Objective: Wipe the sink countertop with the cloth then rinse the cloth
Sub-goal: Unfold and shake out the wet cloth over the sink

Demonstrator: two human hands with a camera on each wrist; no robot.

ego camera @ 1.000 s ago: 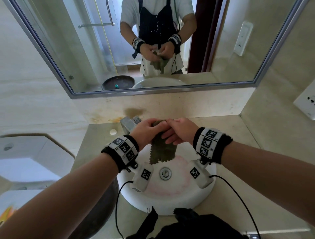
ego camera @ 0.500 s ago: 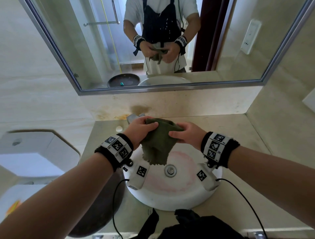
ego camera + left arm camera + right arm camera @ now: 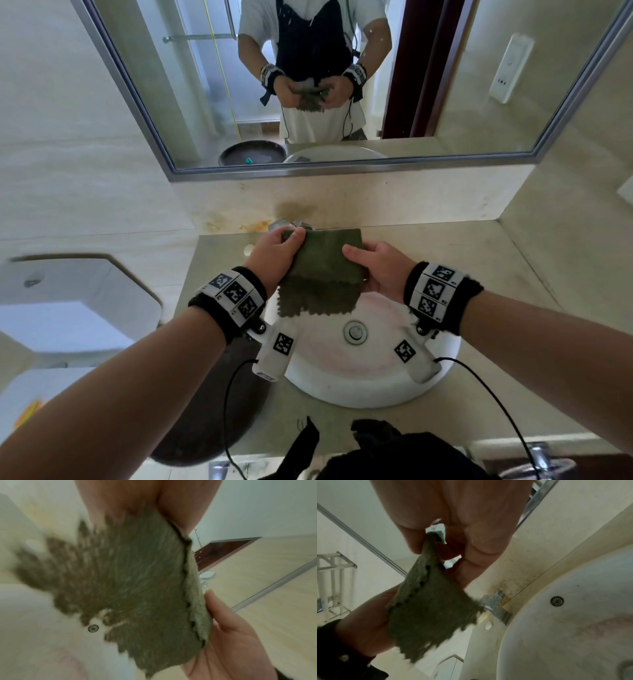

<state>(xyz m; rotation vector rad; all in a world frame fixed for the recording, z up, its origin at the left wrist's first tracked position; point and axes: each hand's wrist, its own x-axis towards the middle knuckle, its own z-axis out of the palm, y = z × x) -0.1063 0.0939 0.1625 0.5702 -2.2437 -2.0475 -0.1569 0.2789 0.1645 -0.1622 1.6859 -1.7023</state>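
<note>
An olive-green cloth [image 3: 323, 270] with zigzag edges hangs folded over the back of the round white sink [image 3: 370, 383]. My left hand [image 3: 274, 253] pinches its upper left corner and my right hand [image 3: 375, 270] holds its right edge, thumb on top. In the left wrist view the cloth [image 3: 137, 581] fills the middle, blurred at its lower edge, with my right hand [image 3: 228, 635] at its right. The right wrist view shows the cloth [image 3: 429, 609] pinched between thumb and fingers [image 3: 476, 555], above the chrome faucet [image 3: 496, 608]. The beige countertop [image 3: 479, 274] surrounds the sink.
A metal drain [image 3: 355, 331] sits mid-basin, an overflow hole [image 3: 557, 601] in the sink wall. A mirror [image 3: 342, 85] hangs above the stained backsplash. A dark round basin [image 3: 205, 411] stands left of the counter, beside a white toilet [image 3: 68, 301]. Dark apron fabric [image 3: 394, 452] hangs at the front edge.
The hands have moved apart from a bunched grip. The crumpled cloth is now spread out flat and folded between them, held a little higher above the sink.
</note>
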